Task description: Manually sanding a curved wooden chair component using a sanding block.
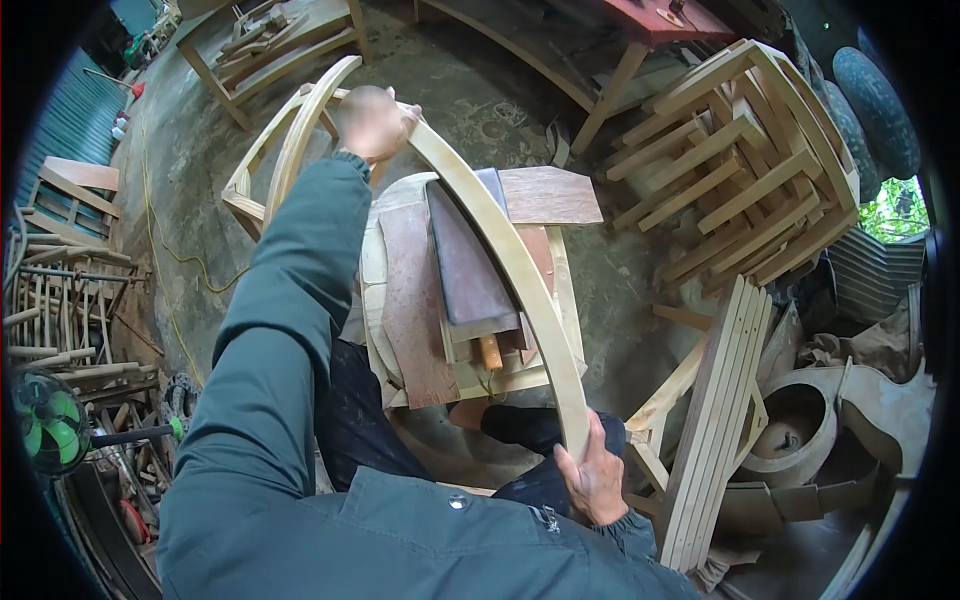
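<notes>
A long curved wooden piece (505, 245), pale and smooth, runs slantwise from far left to near right in front of me. My right hand (597, 472) is closed around its near end, thumb on one side and fingers on the other. At its far end my left hand (375, 125) grips it; that hand is partly blurred, with a few fingertips showing at the edge. Beneath the piece's middle lies a brownish-grey slab (470, 270) with dark edges, on a low stand topped with thin boards (415, 300). An orange handle (490, 352) pokes out below the slab.
Just past my left forearm stands a curved wooden frame (290, 150). Stacked wooden frames (740, 160) are at the far right, and long slats (715, 430) lean near my right side. A green-bladed fan (52, 424) and wood pieces (65, 310) are at left. A yellow cord (160, 260) crosses the floor.
</notes>
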A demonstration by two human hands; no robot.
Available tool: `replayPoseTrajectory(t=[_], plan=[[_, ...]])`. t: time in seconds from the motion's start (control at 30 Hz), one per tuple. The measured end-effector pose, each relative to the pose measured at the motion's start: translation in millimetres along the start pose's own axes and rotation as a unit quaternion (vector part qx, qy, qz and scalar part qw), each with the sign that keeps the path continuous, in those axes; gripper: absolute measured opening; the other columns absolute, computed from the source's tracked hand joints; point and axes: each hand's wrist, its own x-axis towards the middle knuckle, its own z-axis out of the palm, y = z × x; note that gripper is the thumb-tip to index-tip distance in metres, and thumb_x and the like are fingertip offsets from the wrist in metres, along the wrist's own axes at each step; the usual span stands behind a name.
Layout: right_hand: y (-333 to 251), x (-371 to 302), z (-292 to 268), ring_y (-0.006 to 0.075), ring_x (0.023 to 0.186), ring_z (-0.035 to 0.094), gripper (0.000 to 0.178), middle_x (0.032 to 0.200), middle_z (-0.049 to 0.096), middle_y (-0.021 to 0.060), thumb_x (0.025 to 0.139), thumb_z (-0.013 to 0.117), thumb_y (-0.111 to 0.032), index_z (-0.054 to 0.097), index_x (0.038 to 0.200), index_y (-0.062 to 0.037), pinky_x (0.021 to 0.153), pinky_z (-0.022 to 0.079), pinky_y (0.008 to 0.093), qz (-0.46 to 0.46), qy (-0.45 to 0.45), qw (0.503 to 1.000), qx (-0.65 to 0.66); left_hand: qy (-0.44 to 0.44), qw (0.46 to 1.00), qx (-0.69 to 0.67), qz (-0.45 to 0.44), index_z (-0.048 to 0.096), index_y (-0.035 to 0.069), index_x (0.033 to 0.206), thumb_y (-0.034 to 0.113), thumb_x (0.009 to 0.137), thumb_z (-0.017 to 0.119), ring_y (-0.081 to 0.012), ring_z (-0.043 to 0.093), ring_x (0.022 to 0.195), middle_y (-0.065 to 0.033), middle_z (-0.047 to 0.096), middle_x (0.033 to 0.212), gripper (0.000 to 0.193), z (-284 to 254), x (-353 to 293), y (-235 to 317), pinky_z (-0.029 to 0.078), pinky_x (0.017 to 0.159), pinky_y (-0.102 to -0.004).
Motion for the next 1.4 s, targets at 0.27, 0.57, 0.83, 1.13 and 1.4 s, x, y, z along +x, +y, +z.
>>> replayPoseTrajectory(t=[0.27, 0.57, 0.83, 1.13, 1.4], plan=[[-34, 36, 13, 0.0502, 0.089, 0.071, 0.081, 0.095, 0.071, 0.0313, 0.096, 0.068, -0.041, 0.027, 0.160, -0.0107, 0.078, 0.056, 0.0548, -0.015, -0.028, 0.998, 0.061, -0.055, 0.997, 0.059, 0.009, 0.026, 0.006, 0.166, 0.065, 0.092, 0.055, -0.0449, 0.002, 0.161, -0.0282, 0.011, 0.173, 0.099, -17, -98, 96, 0.000, 0.126, -0.0672], [20, -126, 35, 0.0537, 0.098, 0.070, 0.097, 0.115, 0.069, 0.0351, 0.086, 0.070, -0.020, 0.015, 0.165, -0.0117, 0.085, 0.057, 0.0560, 0.100, 0.003, 0.988, 0.114, 0.030, 0.993, -0.007, 0.114, 0.024, -0.009, 0.162, 0.045, 0.095, 0.059, -0.0462, 0.000, 0.161, -0.0328, 0.012, 0.170, 0.092, 34, -295, 180, 0.001, 0.127, -0.0634], [29, -204, 56, 0.0463, 0.102, 0.066, 0.093, 0.115, 0.060, 0.0275, 0.088, 0.075, -0.016, 0.024, 0.165, -0.0108, 0.090, 0.055, 0.0516, 0.078, 0.090, 0.992, 0.038, 0.052, 0.994, -0.070, 0.069, 0.018, -0.013, 0.160, 0.045, 0.096, 0.058, -0.0436, 0.001, 0.162, -0.0304, 0.013, 0.171, 0.096, 39, -337, 185, 0.000, 0.127, -0.0626], [-3, -127, 58, 0.0441, 0.103, 0.064, 0.086, 0.117, 0.055, 0.0237, 0.083, 0.080, -0.013, 0.037, 0.158, -0.0020, 0.084, 0.057, 0.0494, -0.020, 0.138, 0.990, 0.033, 0.055, 0.997, -0.034, 0.037, 0.021, -0.012, 0.160, 0.040, 0.093, 0.052, -0.0434, 0.006, 0.161, -0.0286, 0.017, 0.170, 0.090, 24, -249, 160, 0.004, 0.127, -0.0637], [-22, -108, 59, 0.0390, 0.106, 0.057, 0.083, 0.117, 0.054, 0.0216, 0.077, 0.084, -0.014, 0.048, 0.149, 0.0041, 0.094, 0.050, 0.0455, -0.081, 0.186, 0.974, -0.097, 0.035, 0.997, -0.059, -0.023, 0.020, -0.003, 0.164, 0.039, 0.091, 0.051, -0.0432, 0.000, 0.162, -0.0264, 0.013, 0.173, 0.090, 22, -158, 126, 0.000, 0.127, -0.0651]])
